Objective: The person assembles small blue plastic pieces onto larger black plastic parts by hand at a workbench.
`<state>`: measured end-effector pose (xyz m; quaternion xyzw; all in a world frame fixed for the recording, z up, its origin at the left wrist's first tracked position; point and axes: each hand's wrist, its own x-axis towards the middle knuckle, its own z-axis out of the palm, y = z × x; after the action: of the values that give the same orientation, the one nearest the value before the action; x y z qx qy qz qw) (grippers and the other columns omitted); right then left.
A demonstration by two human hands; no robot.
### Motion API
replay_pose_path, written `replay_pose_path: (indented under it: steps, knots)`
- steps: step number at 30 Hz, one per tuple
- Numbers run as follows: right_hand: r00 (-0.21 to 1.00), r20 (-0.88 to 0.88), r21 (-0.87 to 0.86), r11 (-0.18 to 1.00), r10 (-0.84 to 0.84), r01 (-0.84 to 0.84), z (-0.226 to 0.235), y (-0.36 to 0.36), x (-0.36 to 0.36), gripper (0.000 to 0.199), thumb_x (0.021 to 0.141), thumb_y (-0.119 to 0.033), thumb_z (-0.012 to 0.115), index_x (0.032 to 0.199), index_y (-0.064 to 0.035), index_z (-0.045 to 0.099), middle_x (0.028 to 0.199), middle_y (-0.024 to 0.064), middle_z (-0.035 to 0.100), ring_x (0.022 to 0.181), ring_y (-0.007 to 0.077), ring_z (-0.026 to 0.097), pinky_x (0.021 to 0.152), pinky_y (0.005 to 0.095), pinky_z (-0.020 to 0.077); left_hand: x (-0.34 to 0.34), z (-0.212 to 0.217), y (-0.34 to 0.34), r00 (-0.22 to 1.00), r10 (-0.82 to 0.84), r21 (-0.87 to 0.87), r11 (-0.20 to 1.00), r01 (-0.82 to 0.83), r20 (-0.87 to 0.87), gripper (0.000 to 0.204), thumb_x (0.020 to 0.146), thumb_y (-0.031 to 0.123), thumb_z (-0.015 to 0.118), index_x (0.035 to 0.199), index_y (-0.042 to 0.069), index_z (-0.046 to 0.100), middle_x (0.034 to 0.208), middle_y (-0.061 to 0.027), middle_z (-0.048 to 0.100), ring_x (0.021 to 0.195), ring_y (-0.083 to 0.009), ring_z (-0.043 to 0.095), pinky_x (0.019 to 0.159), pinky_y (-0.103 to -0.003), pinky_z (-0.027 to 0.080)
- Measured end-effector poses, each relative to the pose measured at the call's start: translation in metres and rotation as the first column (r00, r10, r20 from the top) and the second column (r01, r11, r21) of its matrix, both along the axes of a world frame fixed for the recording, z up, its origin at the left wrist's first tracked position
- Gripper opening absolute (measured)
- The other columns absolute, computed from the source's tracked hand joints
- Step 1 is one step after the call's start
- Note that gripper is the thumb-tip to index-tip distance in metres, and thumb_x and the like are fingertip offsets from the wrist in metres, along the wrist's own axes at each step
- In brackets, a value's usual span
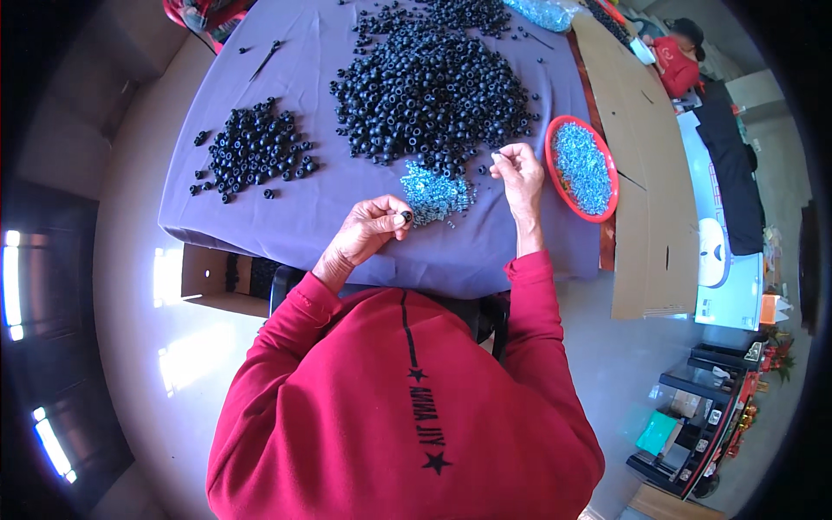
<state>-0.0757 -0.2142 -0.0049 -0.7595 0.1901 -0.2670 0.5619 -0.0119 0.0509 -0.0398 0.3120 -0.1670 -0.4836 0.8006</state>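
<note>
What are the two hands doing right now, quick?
Left hand: closed, pinching a black ring between its fingertips.
Right hand: closed, pinching a small silver piece; what kind cannot be told.

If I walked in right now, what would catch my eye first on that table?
Most likely the big heap of small black rings spread over the purple cloth at the table's middle, with a smaller pile to its left. Next, the red dish of shiny silvery bits on the right. Nearer, the left hand pinches one black ring and the right hand a tiny pale piece.
</note>
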Motion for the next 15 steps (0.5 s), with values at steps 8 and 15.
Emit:
replay_pose_path:
  steps: [8, 15]
  knots:
    - [0.96, 0.209, 0.321, 0.915, 0.185, -0.246, 0.027, 0.037, -0.029, 0.014, 0.088, -0.004, 0.05, 0.101, -0.0005, 0.056, 0.086, 0.0079, 0.059, 0.069, 0.0119, 0.056, 0.065, 0.0262, 0.0481, -0.01, 0.009, -0.004, 0.998, 0.067, 0.024, 0.997, -0.067, 0.01, 0.016, 0.081, 0.01, 0.064, 0.09, -0.001, 0.058, 0.08, -0.0066, 0.057, 0.069, -0.0124, 0.051, 0.067, -0.024, 0.042]
    - [0.899, 0.3, 0.316, 0.856, 0.32, -0.41, 0.047, 0.075, -0.041, 0.014, 0.087, -0.006, 0.053, 0.1, 0.0013, 0.054, 0.081, 0.005, 0.053, 0.068, 0.0102, 0.049, 0.064, 0.0244, 0.0422, -0.022, 0.045, -0.015, 0.991, 0.112, -0.022, 0.994, -0.111, 0.07, 0.016, 0.08, 0.009, 0.065, 0.091, 0.0, 0.058, 0.082, -0.0043, 0.057, 0.071, -0.012, 0.053, 0.067, -0.024, 0.043]
